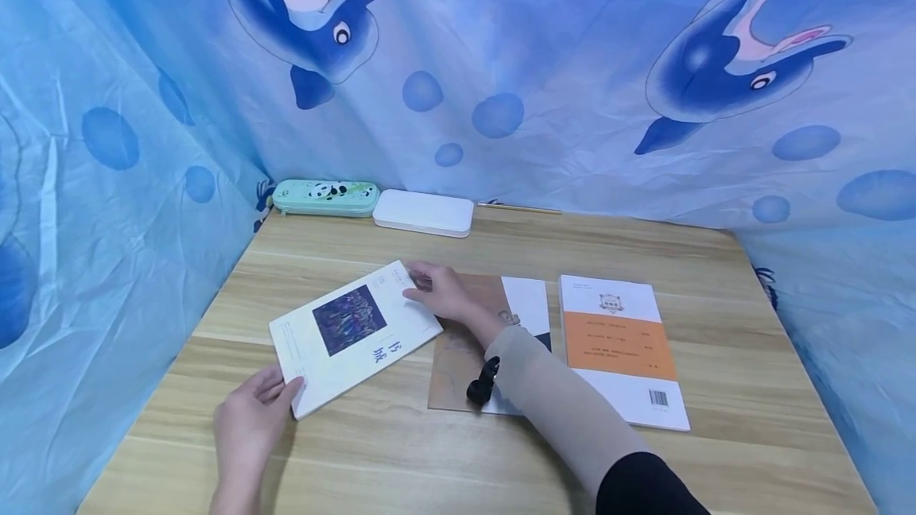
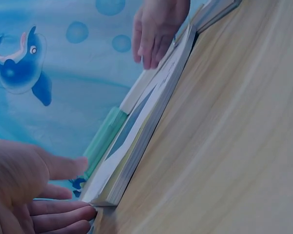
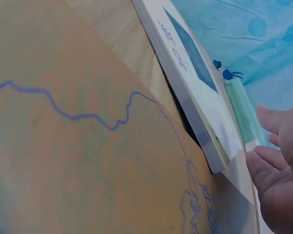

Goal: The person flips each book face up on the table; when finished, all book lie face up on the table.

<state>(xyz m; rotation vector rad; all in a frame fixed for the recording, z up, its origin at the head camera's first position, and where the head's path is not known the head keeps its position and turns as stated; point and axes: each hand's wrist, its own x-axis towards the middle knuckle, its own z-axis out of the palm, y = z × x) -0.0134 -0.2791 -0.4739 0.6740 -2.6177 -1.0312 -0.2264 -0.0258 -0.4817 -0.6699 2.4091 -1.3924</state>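
Observation:
A white book (image 1: 372, 368) with a dark square picture lies slanted on the table. My left hand (image 1: 250, 420) is at its near left corner. In the left wrist view the fingers (image 2: 63, 214) of that hand stretch out right at the corner, with the thumb raised apart from them. By the book's far right corner is my right hand (image 1: 441, 292), its thumb and fingers spread apart in the right wrist view. Under my right forearm lies a brown and white book (image 1: 458, 372), and a corner of the slanted book reaches its edge.
To the right lies a white book with an orange band (image 1: 619, 344). Along the back edge are a green panda pencil case (image 1: 325, 199), a white case (image 1: 422, 213) and a thin stick (image 1: 518, 208). Blue dolphin-print curtain (image 1: 572, 38) hangs around the wooden table (image 1: 401, 467).

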